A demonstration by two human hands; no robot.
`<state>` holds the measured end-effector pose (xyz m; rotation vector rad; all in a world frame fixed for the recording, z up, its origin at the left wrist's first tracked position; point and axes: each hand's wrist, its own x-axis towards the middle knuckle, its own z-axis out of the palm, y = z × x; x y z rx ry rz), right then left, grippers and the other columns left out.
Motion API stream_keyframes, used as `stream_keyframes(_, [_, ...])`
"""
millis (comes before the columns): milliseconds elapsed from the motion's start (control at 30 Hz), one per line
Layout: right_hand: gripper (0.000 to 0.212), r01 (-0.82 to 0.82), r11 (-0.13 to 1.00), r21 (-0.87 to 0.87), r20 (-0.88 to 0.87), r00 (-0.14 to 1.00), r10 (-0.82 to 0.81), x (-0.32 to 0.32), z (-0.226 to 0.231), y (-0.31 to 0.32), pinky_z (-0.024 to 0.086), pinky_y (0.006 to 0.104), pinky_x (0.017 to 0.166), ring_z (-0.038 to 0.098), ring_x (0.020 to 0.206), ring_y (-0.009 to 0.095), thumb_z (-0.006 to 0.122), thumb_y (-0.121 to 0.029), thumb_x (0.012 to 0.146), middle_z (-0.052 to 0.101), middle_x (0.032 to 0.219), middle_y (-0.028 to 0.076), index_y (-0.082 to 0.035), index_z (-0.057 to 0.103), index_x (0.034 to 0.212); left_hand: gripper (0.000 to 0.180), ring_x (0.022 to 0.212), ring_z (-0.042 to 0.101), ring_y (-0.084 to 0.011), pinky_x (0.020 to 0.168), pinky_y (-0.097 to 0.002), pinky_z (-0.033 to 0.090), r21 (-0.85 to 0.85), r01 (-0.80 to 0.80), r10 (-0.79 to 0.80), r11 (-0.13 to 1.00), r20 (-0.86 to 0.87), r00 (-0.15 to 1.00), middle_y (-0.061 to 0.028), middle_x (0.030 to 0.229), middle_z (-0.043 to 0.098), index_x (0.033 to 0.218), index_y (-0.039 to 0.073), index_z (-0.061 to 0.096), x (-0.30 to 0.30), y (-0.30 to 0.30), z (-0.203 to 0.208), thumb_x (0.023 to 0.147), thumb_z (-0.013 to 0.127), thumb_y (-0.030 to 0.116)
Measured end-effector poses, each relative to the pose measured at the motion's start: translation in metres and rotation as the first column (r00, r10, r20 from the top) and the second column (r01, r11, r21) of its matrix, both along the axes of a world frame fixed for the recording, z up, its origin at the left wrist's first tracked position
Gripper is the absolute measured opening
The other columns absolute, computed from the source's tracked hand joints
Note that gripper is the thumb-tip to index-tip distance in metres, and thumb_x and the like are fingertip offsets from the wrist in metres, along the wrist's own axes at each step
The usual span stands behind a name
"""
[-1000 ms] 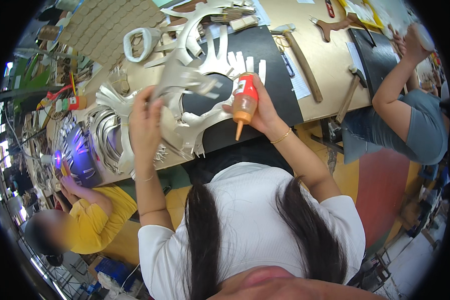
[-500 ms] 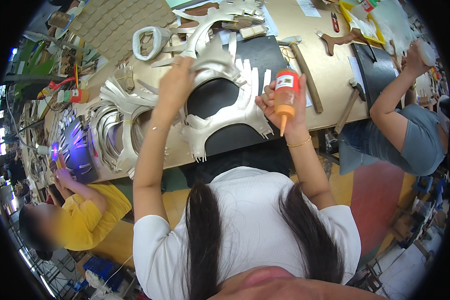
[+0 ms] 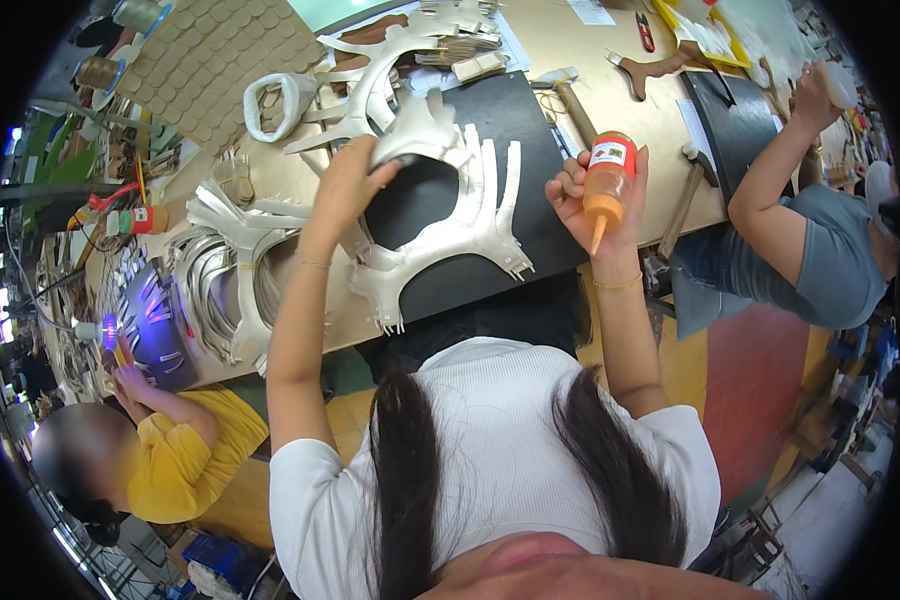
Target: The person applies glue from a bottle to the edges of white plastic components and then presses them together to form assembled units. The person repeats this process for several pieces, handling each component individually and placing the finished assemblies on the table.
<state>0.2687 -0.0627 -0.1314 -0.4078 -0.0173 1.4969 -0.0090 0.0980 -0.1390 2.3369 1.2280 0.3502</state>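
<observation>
Head view: left hand (image 3: 346,192) is touching silver cutouts (image 3: 418,132), grip unclear; right hand (image 3: 626,226) is clasping a bottle (image 3: 608,186), squeezing risking drips.

Red snips (image 3: 646,32) and a dark-headed hammer (image 3: 681,207) lie at right, spools (image 3: 99,72) upper left.
</observation>
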Motion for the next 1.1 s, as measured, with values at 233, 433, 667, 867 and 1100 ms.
stream_keyframes(233, [0.067,0.029,0.999,0.041,0.004,1.0,-0.03,0.008,0.009,-0.001,0.044,0.0354,0.076,0.052,0.06,0.018,0.044,-0.069,0.08,0.054,0.068,0.008,-0.003,0.056,0.085,0.021,0.059,0.052,-0.0083,0.054,-0.0233,0.039,-0.164,-0.036,0.137,0.986,0.661,0.737,-0.0018,0.07,0.055,0.101,0.002,0.053,-0.03,0.008,0.077,0.088,0.056,0.018])
stream_keyframes(433, [0.067,0.076,0.996,0.045,-0.003,0.997,-0.076,0.018,0.013,-0.007,0.044,0.0356,0.075,0.052,0.061,0.019,0.047,-0.068,0.079,0.055,0.068,0.009,-0.002,0.055,0.085,0.036,0.063,0.057,-0.0127,0.057,-0.0261,0.044,0.241,-0.185,0.071,0.953,0.415,0.907,-0.0048,0.076,0.058,0.107,0.007,0.052,-0.036,-0.047,0.127,0.075,0.066,0.011])
stream_keyframes(667, [0.068,0.12,0.993,0.015,-0.003,0.993,-0.12,0.026,0.017,-0.012,0.044,0.0363,0.075,0.052,0.061,0.02,0.048,-0.068,0.078,0.055,0.068,0.01,-0.001,0.056,0.084,0.039,0.082,0.057,-0.0255,0.068,-0.0367,0.045,0.161,0.267,-0.246,0.95,-0.139,0.959,-0.0076,0.093,0.056,0.102,0.008,0.054,0.032,-0.107,0.023,0.073,0.069,0.028])
stream_keyframes(867, [0.069,0.153,0.988,0.011,0.075,0.985,-0.153,0.029,0.018,-0.015,0.046,0.0387,0.074,0.055,0.06,0.022,0.049,-0.068,0.078,0.058,0.071,0.011,0.0,0.056,0.086,0.037,0.083,0.053,-0.0257,0.074,-0.0347,0.043,0.219,0.247,-0.26,0.944,0.03,0.965,-0.0075,0.094,0.057,0.097,0.006,0.064,0.03,-0.101,-0.008,0.069,0.072,0.029])
stream_keyframes(1100, [0.068,0.194,0.981,-0.027,0.204,0.961,-0.185,0.026,0.023,-0.009,0.051,0.0426,0.07,0.061,0.067,0.025,0.048,-0.067,0.079,0.059,0.077,0.01,-0.001,0.054,0.094,0.031,0.08,0.054,-0.0256,0.071,-0.0333,0.043,0.052,0.152,-0.159,0.987,0.187,0.969,-0.0087,0.085,0.058,0.086,0.004,0.064,0.037,-0.102,0.006,0.066,0.076,0.023])
